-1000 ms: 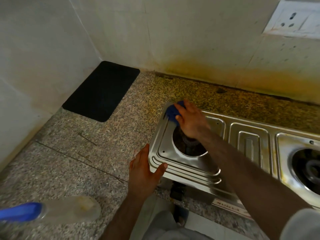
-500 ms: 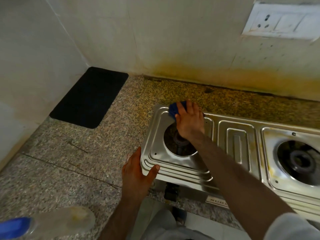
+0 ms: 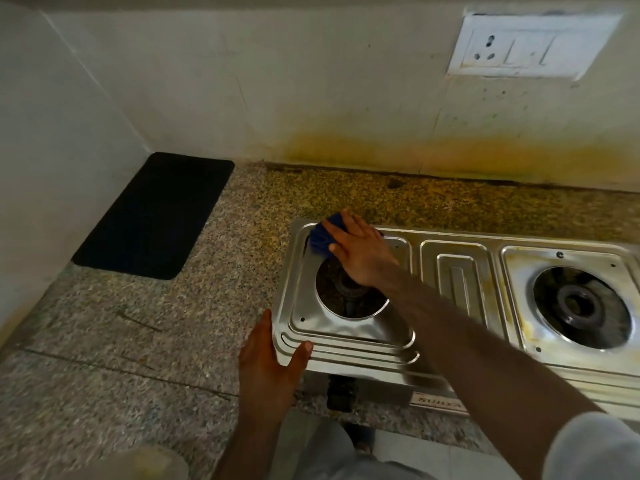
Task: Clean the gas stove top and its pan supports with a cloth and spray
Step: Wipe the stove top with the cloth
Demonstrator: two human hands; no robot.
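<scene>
A steel two-burner gas stove (image 3: 457, 271) sits on the granite counter, with no pan supports on it. My right hand (image 3: 360, 252) presses a blue cloth (image 3: 320, 237) flat onto the stove's far left corner, just beyond the left burner opening (image 3: 349, 299). My left hand (image 3: 270, 368) rests against the stove's front left corner, thumb on top of the rim and fingers straight along the side. The right burner (image 3: 581, 308) lies uncovered, with yellow stains around it. A clear spray bottle (image 3: 152, 462) lies at the bottom left, mostly cut off by the frame edge.
A black mat (image 3: 156, 216) lies in the counter's back left corner by the white walls. The yellow-stained back wall carries a socket and switch plate (image 3: 526, 46). A black stove knob (image 3: 341, 393) sticks out at the front. The counter edge (image 3: 381, 420) runs below the stove.
My right hand with the cloth has slid slightly back toward the stove's far left corner. The view has shifted left and down, and the spray bottle's blue head has left the frame.
</scene>
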